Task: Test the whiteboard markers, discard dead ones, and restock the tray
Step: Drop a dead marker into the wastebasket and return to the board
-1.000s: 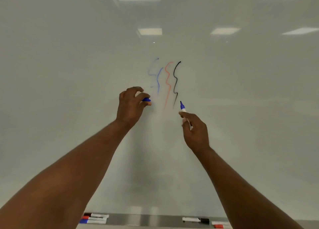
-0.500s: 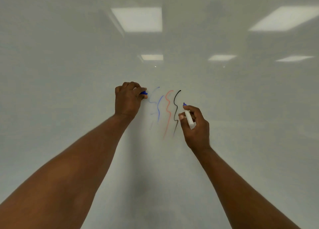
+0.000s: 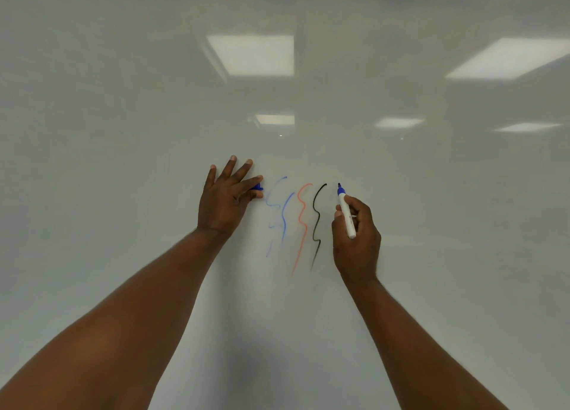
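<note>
L hand newly splayed, cap in pinch; R hand round marker.

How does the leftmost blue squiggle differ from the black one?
The leftmost blue squiggle is pale and thin; the black squiggle is dark and solid. The blue one breaks into gaps lower down; the black one runs unbroken. The blue one lies next to the left hand pinching the blue cap; the black one next to the tip of the marker in the right hand. Both are wavy, roughly vertical strokes on the whiteboard.
</note>
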`<state>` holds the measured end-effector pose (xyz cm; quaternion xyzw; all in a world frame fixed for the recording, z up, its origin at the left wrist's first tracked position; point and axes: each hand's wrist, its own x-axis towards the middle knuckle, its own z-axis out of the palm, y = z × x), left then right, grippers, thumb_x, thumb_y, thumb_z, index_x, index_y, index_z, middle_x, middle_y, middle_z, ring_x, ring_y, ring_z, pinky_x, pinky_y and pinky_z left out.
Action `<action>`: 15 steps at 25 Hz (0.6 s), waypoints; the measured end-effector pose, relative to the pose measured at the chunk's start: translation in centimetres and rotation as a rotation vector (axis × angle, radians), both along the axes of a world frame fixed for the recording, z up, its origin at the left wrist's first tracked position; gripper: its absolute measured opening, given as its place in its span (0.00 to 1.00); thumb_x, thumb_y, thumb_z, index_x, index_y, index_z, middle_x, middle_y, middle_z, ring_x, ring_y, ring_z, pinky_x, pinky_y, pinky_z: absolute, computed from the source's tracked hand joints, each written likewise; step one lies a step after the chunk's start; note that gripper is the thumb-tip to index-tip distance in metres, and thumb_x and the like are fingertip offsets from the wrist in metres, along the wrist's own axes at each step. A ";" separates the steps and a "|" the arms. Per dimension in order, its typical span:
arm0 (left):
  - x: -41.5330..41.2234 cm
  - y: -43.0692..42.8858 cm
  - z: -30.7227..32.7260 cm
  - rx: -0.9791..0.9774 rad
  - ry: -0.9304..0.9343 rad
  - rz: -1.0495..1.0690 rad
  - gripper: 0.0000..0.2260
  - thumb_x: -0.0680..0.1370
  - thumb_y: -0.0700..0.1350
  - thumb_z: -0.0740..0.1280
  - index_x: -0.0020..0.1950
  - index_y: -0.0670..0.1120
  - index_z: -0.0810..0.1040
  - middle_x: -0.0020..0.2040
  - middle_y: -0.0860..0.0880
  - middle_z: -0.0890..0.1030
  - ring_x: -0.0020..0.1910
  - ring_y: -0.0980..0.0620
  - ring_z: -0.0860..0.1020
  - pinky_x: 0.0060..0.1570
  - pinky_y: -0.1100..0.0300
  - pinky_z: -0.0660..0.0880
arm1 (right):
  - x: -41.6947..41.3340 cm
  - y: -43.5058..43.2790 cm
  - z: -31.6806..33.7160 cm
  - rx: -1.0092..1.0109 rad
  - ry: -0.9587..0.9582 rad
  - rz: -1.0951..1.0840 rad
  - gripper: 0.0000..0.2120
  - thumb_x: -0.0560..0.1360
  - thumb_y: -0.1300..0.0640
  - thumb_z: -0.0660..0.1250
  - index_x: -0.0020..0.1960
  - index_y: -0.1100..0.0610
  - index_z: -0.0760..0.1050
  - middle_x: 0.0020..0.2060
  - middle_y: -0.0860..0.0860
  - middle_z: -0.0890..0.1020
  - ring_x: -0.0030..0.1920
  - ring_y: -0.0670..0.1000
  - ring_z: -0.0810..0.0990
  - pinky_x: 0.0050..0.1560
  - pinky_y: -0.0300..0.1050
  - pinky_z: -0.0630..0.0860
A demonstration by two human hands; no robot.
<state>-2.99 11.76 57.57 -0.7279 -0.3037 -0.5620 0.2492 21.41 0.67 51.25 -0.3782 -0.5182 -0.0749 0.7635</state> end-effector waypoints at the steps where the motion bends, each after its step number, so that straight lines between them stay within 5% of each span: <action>1: 0.0 0.2 -0.1 0.007 -0.001 -0.004 0.12 0.80 0.48 0.66 0.63 0.54 0.80 0.73 0.53 0.71 0.77 0.50 0.59 0.76 0.47 0.49 | 0.1 0.2 -0.2 -0.006 -0.005 0.001 0.14 0.78 0.57 0.68 0.63 0.46 0.75 0.44 0.44 0.82 0.43 0.48 0.81 0.44 0.48 0.79; 15: 0.2 -0.7 -0.1 -0.014 -0.039 -0.007 0.12 0.79 0.49 0.67 0.62 0.53 0.81 0.71 0.52 0.73 0.77 0.50 0.61 0.75 0.45 0.53 | 2.8 -1.3 -6.9 -0.057 -0.150 -0.124 0.11 0.73 0.55 0.67 0.54 0.48 0.78 0.37 0.44 0.81 0.35 0.50 0.79 0.34 0.51 0.77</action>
